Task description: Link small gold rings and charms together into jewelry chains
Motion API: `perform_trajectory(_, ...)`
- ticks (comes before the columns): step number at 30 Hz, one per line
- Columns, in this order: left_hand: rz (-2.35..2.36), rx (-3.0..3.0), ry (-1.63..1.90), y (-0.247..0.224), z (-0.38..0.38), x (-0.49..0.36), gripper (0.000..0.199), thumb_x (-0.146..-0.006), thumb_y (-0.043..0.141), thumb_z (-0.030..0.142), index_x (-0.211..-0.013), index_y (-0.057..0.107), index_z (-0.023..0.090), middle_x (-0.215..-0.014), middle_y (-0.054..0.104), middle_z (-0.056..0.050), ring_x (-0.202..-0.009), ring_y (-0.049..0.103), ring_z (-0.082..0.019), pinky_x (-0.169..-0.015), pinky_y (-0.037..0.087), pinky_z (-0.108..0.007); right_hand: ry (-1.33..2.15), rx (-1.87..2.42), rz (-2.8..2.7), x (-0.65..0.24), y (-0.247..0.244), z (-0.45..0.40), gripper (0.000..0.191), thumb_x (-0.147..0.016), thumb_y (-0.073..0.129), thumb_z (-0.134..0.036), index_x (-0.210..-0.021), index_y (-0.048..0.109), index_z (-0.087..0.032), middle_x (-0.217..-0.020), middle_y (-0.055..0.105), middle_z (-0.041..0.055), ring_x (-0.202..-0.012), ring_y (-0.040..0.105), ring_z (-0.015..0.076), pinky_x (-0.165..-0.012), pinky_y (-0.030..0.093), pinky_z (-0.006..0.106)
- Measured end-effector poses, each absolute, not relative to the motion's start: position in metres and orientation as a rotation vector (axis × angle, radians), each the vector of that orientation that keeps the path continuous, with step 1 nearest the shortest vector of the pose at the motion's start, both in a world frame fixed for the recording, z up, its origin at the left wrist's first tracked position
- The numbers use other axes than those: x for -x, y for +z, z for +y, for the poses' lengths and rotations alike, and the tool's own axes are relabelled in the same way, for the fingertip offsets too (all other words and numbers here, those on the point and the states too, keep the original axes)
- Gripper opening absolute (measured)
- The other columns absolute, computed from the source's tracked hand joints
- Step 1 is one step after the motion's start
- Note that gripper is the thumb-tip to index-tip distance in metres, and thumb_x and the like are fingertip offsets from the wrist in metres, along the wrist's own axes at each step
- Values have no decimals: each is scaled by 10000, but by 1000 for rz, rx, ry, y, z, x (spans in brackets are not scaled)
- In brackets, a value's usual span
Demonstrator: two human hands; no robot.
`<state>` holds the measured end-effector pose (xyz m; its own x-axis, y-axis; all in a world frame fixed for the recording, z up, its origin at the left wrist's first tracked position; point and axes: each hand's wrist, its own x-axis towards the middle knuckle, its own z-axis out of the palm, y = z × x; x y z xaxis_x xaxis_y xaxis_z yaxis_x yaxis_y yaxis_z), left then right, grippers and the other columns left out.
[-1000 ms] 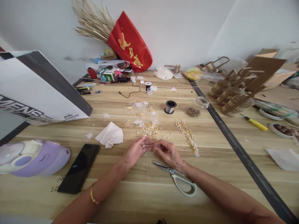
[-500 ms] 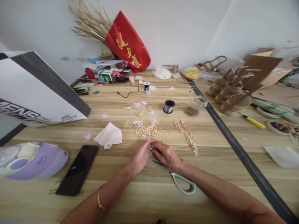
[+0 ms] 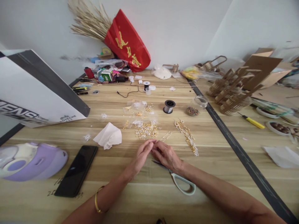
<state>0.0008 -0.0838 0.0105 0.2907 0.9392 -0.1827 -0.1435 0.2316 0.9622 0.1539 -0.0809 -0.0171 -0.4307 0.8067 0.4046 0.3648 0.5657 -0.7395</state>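
Observation:
My left hand (image 3: 143, 153) and my right hand (image 3: 167, 156) meet at their fingertips, just in front of a pile of small gold and silver beads (image 3: 146, 130). Both are closed in a pinch, and the fingers hide what is between them. A faint clear thread (image 3: 148, 174) runs down the table below the fingertips. Scissors with pale green handles (image 3: 183, 185) lie partly under my right hand, their blades pointing left. Beyond that hand is a short beaded strand with a ring (image 3: 167, 136). Several finished-looking bead strands (image 3: 187, 137) lie to its right.
A spool of clear line (image 3: 169, 106) stands behind the beads, near a jar of dark beads (image 3: 192, 110). At left are a crumpled tissue (image 3: 108, 137), a black phone (image 3: 77, 171), a purple appliance (image 3: 35, 161) and a large box (image 3: 39, 93). Small woven baskets (image 3: 231, 93) stand at right.
My left fingers have closed over the small silvery piece that showed between the fingertips. The left hand and forearm have shifted slightly; my right hand stays nearly in place.

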Motion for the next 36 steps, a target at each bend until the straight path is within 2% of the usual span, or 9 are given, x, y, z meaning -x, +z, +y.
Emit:
perform_trajectory(3,1063,-1245,923,14,-80,6,319,-803,572,382,-1042,634,180,-1100,638,-70,-1051,549,-219,-921,397,-309,763,974,-1986,-155,-15,-80,71,-895,440,-193,-885,509,-182,-762,556,22,-659,514,125,-625,436,239)
perform_trajectory(5,1127,-1332,930,13,-77,9,248,-771,612,338,-949,651,170,-970,665,-65,-916,583,-200,-833,424,-291,780,1007,-1978,-156,-16,-79,73,-892,439,-191,-852,499,-181,-733,537,13,-625,491,120,-593,418,231)
perform_trajectory(8,1187,-1338,913,8,-71,11,140,-707,671,277,-757,645,149,-751,648,-37,-707,560,-154,-691,423,-259,800,1045,-1988,-157,-18,-79,85,-889,444,-198,-815,481,-183,-690,505,0,-593,466,116,-568,397,228)
perform_trajectory(11,1123,-1285,870,5,-67,12,146,-665,703,267,-680,637,138,-659,622,-21,-617,522,-128,-614,398,-242,831,1051,-2000,-157,-18,-79,91,-893,448,-220,-814,477,-185,-670,495,-6,-577,453,116,-556,383,228)
perform_trajectory(20,1040,-1181,823,3,-62,16,224,-643,716,331,-657,633,124,-604,613,-9,-581,509,-107,-586,383,-225,985,1085,-1953,-158,-17,-79,108,-891,453,-238,-830,513,-172,-642,502,-16,-562,445,109,-552,367,223)
perform_trajectory(27,1061,-1163,834,0,-61,16,222,-605,744,298,-635,611,122,-569,583,4,-530,478,-86,-526,356,-209,1068,1081,-1873,-156,-13,-79,157,-893,466,-291,-818,521,-165,-615,515,-17,-542,453,101,-523,363,214)
perform_trajectory(33,1015,-1147,876,1,-62,14,253,-577,775,279,-720,639,121,-693,648,-33,-656,566,-126,-636,423,-232,1060,1075,-1821,-157,-16,-79,176,-888,479,-315,-822,537,-163,-623,518,-11,-544,453,100,-507,369,213)
perform_trajectory(36,1011,-1166,859,0,-64,14,247,-603,760,311,-719,654,120,-694,653,-38,-646,560,-126,-622,419,-231,1059,1081,-1797,-157,-16,-79,188,-883,488,-329,-809,535,-163,-613,522,-9,-534,453,100,-488,366,211)
